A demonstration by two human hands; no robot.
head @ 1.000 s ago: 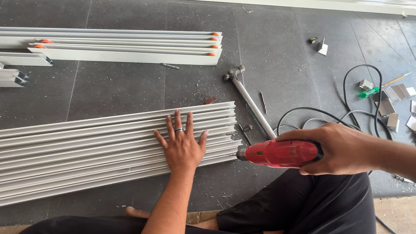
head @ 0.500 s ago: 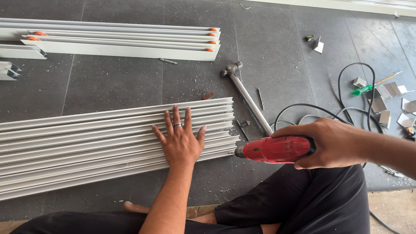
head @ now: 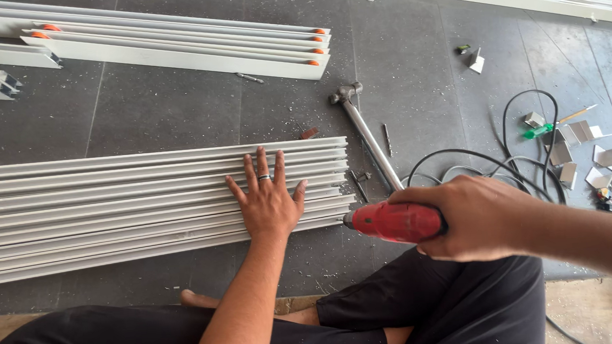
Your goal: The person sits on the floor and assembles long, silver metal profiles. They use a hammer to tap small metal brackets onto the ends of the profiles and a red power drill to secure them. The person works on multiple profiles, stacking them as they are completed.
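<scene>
We press a stack of pale metal strips [head: 147, 201] flat on the dark floor [head: 397, 55] and bring a red power drill [head: 392, 222] to its right end.

Our left hand [head: 267, 198] lies open, fingers spread, palm down on the strips near that end; our right hand [head: 472, 215] is closed around the drill's body, its nose touching the end of the lower strips. We judge the strips light, stiff along their length yet thin and slippery on each other, so they are best pinned from above close to the end being worked. A hammer [head: 367, 130] lies just beside the stack end, a black cable [head: 520, 133] loops to the right, and more white profiles [head: 174, 46] lie well apart beyond.
</scene>
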